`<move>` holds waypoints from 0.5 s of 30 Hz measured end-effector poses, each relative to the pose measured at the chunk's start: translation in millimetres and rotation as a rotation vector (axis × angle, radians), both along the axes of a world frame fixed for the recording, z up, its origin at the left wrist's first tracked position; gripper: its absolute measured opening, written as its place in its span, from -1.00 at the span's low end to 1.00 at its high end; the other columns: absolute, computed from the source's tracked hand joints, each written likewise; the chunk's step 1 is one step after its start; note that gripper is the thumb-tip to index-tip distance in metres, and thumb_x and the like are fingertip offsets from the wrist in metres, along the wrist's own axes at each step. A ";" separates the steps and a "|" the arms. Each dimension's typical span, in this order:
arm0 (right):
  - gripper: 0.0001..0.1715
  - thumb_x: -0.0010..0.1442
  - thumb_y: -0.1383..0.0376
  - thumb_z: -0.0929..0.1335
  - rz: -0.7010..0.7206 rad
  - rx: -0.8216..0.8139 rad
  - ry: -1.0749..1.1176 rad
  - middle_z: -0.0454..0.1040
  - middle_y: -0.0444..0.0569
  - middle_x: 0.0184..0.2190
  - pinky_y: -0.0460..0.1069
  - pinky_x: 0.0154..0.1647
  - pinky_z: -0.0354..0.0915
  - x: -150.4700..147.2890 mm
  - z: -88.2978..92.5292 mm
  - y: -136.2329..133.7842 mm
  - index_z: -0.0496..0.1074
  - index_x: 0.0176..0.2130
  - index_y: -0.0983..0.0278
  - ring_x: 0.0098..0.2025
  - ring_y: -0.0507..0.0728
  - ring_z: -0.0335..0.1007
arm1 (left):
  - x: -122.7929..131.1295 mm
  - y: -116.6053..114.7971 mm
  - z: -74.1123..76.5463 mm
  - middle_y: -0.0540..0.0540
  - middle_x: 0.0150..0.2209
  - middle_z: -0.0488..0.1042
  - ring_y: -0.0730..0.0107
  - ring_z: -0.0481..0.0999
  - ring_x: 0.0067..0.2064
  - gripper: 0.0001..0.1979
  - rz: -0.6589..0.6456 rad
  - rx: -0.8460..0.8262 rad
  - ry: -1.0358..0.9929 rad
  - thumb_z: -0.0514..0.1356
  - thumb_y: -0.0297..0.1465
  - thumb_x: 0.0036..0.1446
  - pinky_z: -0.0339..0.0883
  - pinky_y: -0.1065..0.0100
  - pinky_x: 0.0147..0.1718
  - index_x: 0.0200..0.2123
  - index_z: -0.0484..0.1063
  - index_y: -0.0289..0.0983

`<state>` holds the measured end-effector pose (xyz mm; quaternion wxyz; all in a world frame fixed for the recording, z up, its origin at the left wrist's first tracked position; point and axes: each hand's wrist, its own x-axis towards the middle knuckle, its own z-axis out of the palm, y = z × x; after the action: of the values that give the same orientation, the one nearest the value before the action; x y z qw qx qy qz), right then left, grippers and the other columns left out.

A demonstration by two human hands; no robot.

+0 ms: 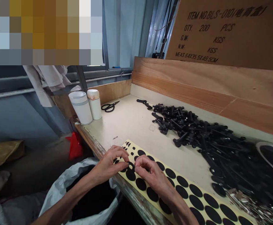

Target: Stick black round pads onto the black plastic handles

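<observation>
- Sagging below the bench edge, a white plastic sack (56,200) held something black.
- Farther along, a white tumbler (80,107), a cream bottle (94,104) and black scissors (109,106) stood on the workbench (131,122).
- The left hand (108,164) was pinched narrow, its fingertips (127,159) on a black adhesive dot (131,166) at the end of a yellow backing sheet (131,147).
- The right hand (148,172) was also narrow, its fingertips (136,162) just beside that dot; whether they held anything could not be told.
- Across the bench lay a heap of black plastic parts (193,131), then a steel bowl (270,156).
</observation>
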<state>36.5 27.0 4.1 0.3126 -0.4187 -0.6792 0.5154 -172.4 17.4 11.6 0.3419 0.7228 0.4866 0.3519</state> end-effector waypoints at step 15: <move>-0.65 0.12 0.04 0.37 -0.513 -0.070 0.110 0.36 -0.13 -0.52 -0.07 -0.44 0.22 72.4 -4.6 -16.6 0.43 -0.44 0.27 -0.47 0.05 0.26 | 106.4 14.7 -3.5 0.04 -0.50 0.43 0.50 0.26 -0.45 -0.90 0.133 -0.647 -0.651 0.31 -0.38 -0.07 0.10 0.46 -0.40 -0.46 0.51 -0.29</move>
<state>108.9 10.4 -0.5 0.4548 -0.5590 -0.5145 0.4647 -66.0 32.1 8.1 0.6617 0.3981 0.4839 0.4117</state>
